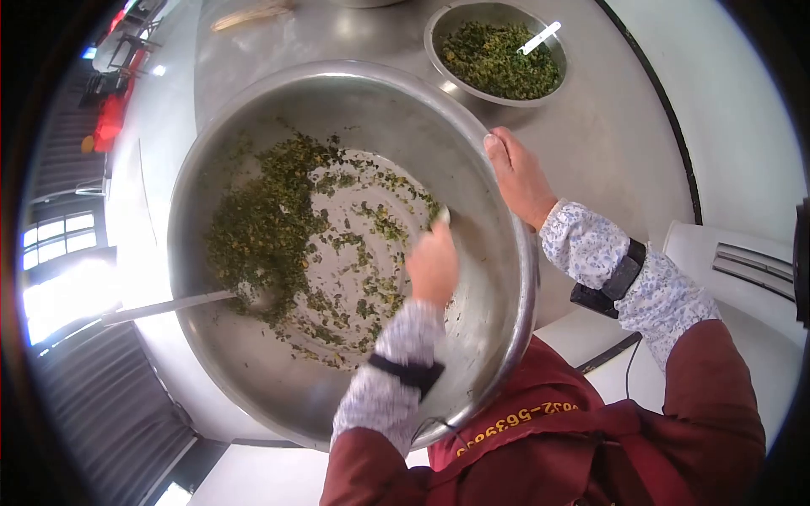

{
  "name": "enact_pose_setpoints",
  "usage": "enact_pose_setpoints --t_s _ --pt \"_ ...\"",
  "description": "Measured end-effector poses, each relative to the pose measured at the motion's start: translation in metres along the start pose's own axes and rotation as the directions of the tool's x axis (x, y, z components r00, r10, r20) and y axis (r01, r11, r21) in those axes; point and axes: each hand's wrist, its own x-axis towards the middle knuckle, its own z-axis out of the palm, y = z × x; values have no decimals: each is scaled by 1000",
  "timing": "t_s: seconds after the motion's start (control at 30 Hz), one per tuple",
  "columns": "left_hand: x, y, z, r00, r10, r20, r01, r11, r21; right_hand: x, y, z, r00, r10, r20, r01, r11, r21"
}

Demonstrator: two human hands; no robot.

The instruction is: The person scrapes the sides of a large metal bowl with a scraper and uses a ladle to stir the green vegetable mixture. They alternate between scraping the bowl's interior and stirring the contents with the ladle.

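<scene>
A large metal basin (496, 295) holds chopped green leaves (266, 202) with yellow bits, heaped on the left and scattered thinly over the bottom. My left hand (433, 263) is inside it, closed, near the right side of the basin floor. A small pale tip shows at its fingers; blur hides what it is. My right hand (521, 175) grips the basin's upper right rim, thumb on top of the edge. A metal ladle (173, 309) rests in the heap, its handle leaning out over the left rim.
A smaller metal bowl (434, 42) of similar chopped greens stands behind on the metal table (624, 126), with a white-handled utensil (540, 38) in it. A pale wooden-looking item (251, 15) lies at the upper left. A white wall or panel (734, 101) borders the right.
</scene>
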Motion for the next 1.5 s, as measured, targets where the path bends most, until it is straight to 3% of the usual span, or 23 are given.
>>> enact_pose_setpoints --t_s 0.03,0.1,0.13,0.2,0.23,0.3,0.33,0.5,0.63,0.7,0.83,1.0,1.07,1.17,1.27,1.33,1.4,1.43,1.5 --pt "27 -6 -7 990 32 -137 -30 999 18 0 -2 -1 1000 -1 13 1 1000 -2" --pt "85 -45 -19 969 -14 -248 116 907 404 -1 -3 -3 999 -4 33 4 1000 -7" --pt "101 -67 -42 933 41 -358 77 948 309 0 -4 -3 999 3 38 -2 1000 -6" --pt "115 -89 -76 921 -70 -382 264 834 485 0 -3 -5 999 19 34 -19 1000 -2" --pt "110 -88 -78 924 -65 -378 260 831 492 1 -2 -4 999 28 43 -28 1000 11" --pt "89 -87 -82 970 182 -163 -115 929 352 0 -1 -2 998 45 46 -47 998 38" --pt "74 -54 -92 993 -77 86 54 969 242 1 -1 -3 998 37 47 -39 999 38" --pt "69 -35 -62 997 61 37 -68 971 231 1 -6 -7 994 78 75 -78 997 -12" --pt "68 -28 -47 999 35 18 -38 975 218 2 -3 -6 996 68 65 -67 998 -11" --pt "47 -15 -38 988 39 146 -58 990 129 3 -1 -5 995 75 61 -75 997 -2" --pt "-2 -13 -8 987 150 65 -158 974 163 6 3 -3 999 15 33 -14 999 -34" --pt "-56 -26 -13 929 204 308 -267 947 179 10 8 0 999 -21 32 22 999 -35" --pt "-79 -41 -8 921 239 309 -294 945 146 11 8 -2 998 -43 41 46 996 -71" --pt "-116 -63 -12 853 337 399 -471 827 307 12 9 -3 999 -43 34 46 993 -108" --pt "-143 -105 -35 793 393 465 -574 738 355 14 9 -4 999 -40 38 44 992 -116" --pt "-153 -134 -60 783 269 560 -569 672 474 18 12 -2 998 -59 19 60 992 -108" --pt "-151 -163 -87 860 88 503 -436 639 634 17 11 -2 997 -82 -6 81 991 -104" --pt "-145 -167 -98 859 88 505 -439 636 635 18 9 -2 996 -88 -3 87 989 -116" --pt "-129 -169 -113 932 -145 332 -123 737 665 14 10 -7 997 -80 -11 78 988 -131"
